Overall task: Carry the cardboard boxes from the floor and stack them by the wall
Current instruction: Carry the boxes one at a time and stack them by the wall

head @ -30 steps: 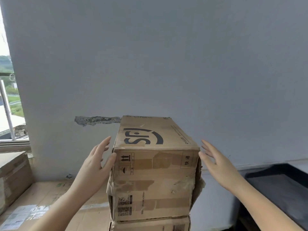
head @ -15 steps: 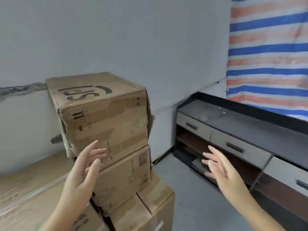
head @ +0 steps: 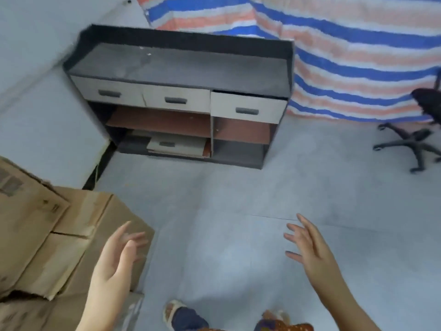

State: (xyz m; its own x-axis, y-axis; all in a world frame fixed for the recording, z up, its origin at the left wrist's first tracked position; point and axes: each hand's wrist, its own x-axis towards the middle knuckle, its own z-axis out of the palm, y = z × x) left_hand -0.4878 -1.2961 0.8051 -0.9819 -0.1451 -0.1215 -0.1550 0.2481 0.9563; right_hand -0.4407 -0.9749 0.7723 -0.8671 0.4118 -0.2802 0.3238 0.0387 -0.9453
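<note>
While turned from the wall toward bare floor (head: 238, 199), left hand (head: 114, 263) and right hand (head: 312, 249) spread wide, empty, likely free for another load. Stacked cardboard boxes (head: 47, 235) at lower left, beside the wall (head: 35, 115). Drawer cabinet (head: 181, 91) beyond.

Cardboard boxes (head: 59, 235) lie left, cabinet (head: 181, 91) behind against wall (head: 35, 68).
</note>
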